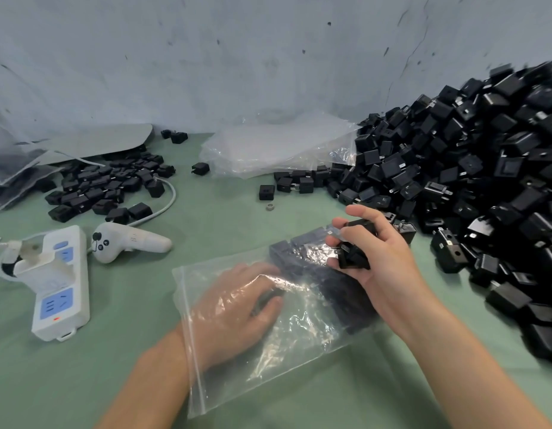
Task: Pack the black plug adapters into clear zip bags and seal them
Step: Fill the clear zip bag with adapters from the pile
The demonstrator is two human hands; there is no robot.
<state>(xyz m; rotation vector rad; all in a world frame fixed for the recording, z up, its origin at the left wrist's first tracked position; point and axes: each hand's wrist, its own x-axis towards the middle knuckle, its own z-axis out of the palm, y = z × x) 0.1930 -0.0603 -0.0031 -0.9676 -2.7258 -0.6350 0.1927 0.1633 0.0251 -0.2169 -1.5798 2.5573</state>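
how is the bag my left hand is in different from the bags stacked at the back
The clear plastic zip bag in front is a single one, open, with the left hand inside it; the stack of clear plastic bags at the back is several layered together, untouched. The front bag holds black plug adapters; the stacked ones look empty. Both are clear and lie on the green table.

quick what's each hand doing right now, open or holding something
Left hand: inside the clear zip bag, blurred by plastic; open or gripping cannot be told.
Right hand: closed round a few black plug adapters.
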